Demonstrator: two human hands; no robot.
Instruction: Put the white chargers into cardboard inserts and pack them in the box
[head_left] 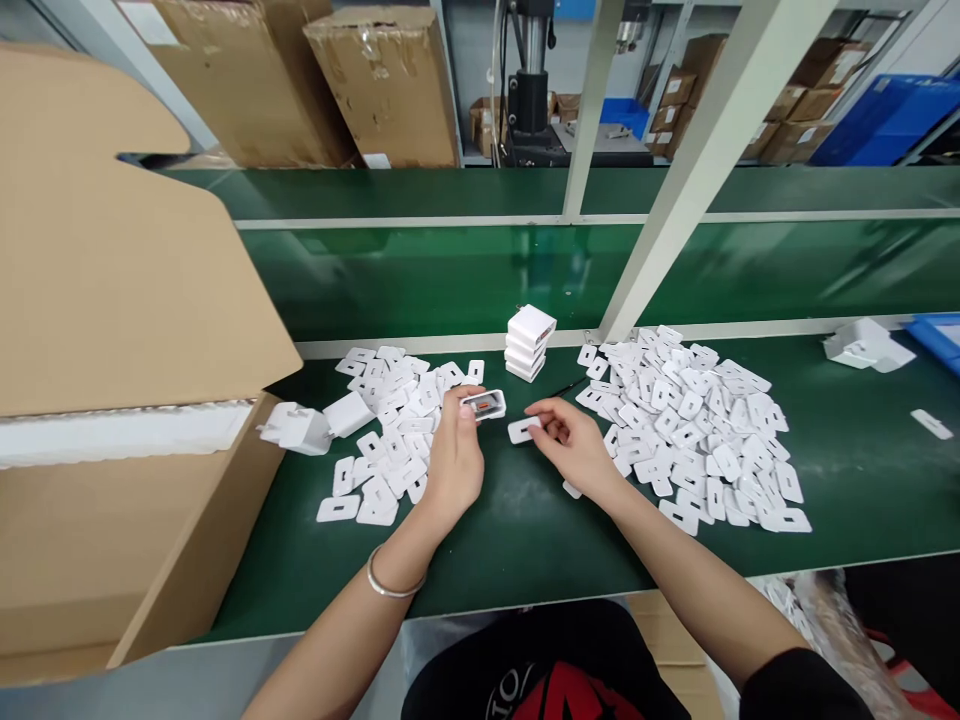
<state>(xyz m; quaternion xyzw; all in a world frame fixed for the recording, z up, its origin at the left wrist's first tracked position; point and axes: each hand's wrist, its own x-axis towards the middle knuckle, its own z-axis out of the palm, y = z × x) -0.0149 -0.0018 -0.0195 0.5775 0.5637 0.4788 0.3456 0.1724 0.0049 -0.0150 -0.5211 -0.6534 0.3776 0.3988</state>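
My left hand [454,455] grips a small white open casing [484,405] with an orange-brown part showing inside, held just above the green table [525,530]. My right hand [574,445] pinches a flat white plastic cover [523,430] close to that casing, a short gap between the two. A silver bangle [390,583] sits on my left wrist. Left of my left hand lies a spread of flat white covers [390,430]. A larger heap of the same covers [690,420] lies right of my right hand.
A short stack of white casings [529,343] stands behind my hands. Two white casings [315,423] lie beside a big open cardboard box [112,350] at the left. More white parts [866,345] and a blue tray [937,335] sit far right. A slanted white frame post [675,200] rises behind.
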